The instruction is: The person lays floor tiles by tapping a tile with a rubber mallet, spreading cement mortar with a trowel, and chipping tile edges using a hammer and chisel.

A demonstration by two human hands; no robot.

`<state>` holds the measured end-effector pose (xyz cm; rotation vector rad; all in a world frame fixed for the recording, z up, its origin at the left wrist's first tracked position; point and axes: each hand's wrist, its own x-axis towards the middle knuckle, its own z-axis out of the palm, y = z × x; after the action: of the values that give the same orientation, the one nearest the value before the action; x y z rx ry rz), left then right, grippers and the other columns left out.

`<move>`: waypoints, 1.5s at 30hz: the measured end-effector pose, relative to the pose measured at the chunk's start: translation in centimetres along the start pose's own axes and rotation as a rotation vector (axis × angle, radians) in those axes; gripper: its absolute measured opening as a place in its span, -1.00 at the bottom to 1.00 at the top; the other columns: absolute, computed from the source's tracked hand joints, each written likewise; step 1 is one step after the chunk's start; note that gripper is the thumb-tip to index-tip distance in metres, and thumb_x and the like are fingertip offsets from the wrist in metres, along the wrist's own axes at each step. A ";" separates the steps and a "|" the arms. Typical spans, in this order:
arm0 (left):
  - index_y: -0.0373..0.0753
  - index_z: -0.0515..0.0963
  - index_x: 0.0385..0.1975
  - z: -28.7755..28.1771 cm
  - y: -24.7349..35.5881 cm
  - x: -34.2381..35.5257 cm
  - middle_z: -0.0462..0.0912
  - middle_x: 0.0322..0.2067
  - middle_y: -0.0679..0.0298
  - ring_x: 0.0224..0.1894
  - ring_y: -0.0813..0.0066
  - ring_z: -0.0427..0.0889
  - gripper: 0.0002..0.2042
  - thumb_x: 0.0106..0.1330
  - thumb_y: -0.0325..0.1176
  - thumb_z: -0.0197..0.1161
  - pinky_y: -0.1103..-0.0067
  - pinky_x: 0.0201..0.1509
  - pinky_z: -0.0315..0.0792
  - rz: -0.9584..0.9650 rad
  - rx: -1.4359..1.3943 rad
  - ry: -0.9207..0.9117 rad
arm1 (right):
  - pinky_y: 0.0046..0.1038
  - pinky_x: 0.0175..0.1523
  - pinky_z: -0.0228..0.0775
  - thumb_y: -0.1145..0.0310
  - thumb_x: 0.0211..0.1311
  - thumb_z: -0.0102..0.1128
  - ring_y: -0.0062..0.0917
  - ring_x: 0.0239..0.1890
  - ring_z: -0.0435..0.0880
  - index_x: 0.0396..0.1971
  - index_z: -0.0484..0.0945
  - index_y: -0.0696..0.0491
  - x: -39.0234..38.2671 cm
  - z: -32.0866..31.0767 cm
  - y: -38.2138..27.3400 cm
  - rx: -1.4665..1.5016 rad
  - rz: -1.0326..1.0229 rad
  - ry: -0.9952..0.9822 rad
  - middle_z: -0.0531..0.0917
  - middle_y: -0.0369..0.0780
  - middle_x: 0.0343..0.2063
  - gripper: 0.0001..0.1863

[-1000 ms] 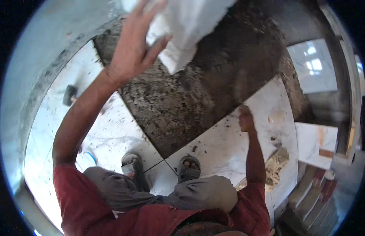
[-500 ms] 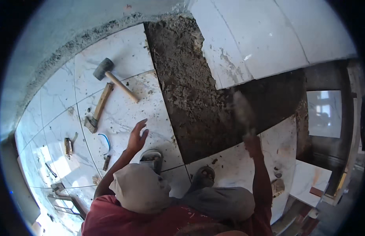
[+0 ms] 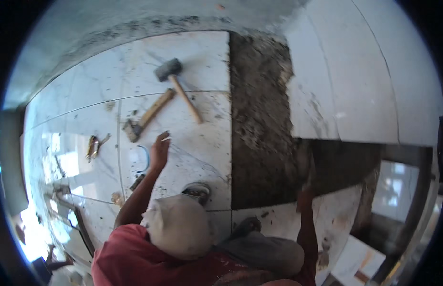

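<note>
My left hand [image 3: 159,150], fingers apart, is over a white marbled floor tile [image 3: 192,145], near a blue curved strip [image 3: 144,157]. My right hand [image 3: 305,199] grips a trowel [image 3: 306,169], blurred, over a dark, rough mortar bed [image 3: 262,176]. That bed lies between the laid tiles and a large white veined slab or tiled surface [image 3: 345,71] at upper right. A rubber mallet [image 3: 168,69] and a wooden-handled tool with a metal head [image 3: 154,110] lie on the tiles ahead of my left hand.
A rough grey wall [image 3: 97,43] curves along the far side. Small tools [image 3: 93,148] lie on the left tiles near a metal frame [image 3: 80,229]. Loose tiles [image 3: 395,188] are at right. My sandalled foot [image 3: 196,190] stands on the tile beside the mortar.
My left hand has come down from the white surface to over the tiles. My right hand now shows a trowel over the mortar. The view has turned, showing more of the left tiles.
</note>
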<state>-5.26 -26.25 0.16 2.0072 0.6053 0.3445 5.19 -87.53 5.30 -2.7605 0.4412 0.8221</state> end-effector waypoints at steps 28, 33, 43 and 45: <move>-0.23 0.39 -0.04 6.6 -0.4 12.4 0.41 0.02 0.12 0.08 0.09 0.36 -0.69 0.18 -0.51 0.06 0.28 0.06 0.30 0.296 0.451 0.116 | -0.11 -0.07 0.39 0.22 0.23 0.08 0.05 -0.11 0.52 0.06 0.32 0.24 -0.4 -8.3 -24.5 0.009 -0.772 0.162 0.55 0.16 -0.19 -0.50; -0.22 0.38 0.00 7.1 0.5 12.5 0.40 0.04 0.14 0.08 0.10 0.35 -0.67 0.21 -0.47 0.02 0.28 0.11 0.25 0.210 0.485 0.075 | -0.14 0.04 0.36 0.06 0.31 -0.02 -0.04 -0.01 0.52 0.20 0.22 0.16 13.9 -7.2 -40.6 0.007 -0.681 0.176 0.53 0.07 -0.05 -0.40; -0.17 0.33 0.10 7.1 0.7 13.2 0.34 0.12 0.18 0.12 0.14 0.31 -0.57 0.17 -0.44 0.02 0.26 0.15 0.20 0.147 0.641 -0.008 | -0.10 0.07 0.34 -0.01 0.28 -0.05 0.03 0.01 0.49 0.14 0.28 0.16 27.2 -5.7 -52.0 -0.077 -0.533 0.256 0.54 0.10 -0.06 -0.39; -0.16 0.32 0.12 7.4 0.6 13.2 0.33 0.12 0.18 0.12 0.13 0.31 -0.56 0.18 -0.44 0.02 0.26 0.15 0.20 0.139 0.640 -0.033 | -0.08 0.09 0.35 0.01 0.31 -0.08 0.00 0.05 0.47 0.20 0.23 0.13 27.7 -5.8 -51.2 -0.197 -0.560 0.160 0.49 0.09 0.01 -0.40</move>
<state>9.47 -24.65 -2.96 2.6710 0.6046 0.2126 47.96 -47.77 1.10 -2.9021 -0.4008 0.5270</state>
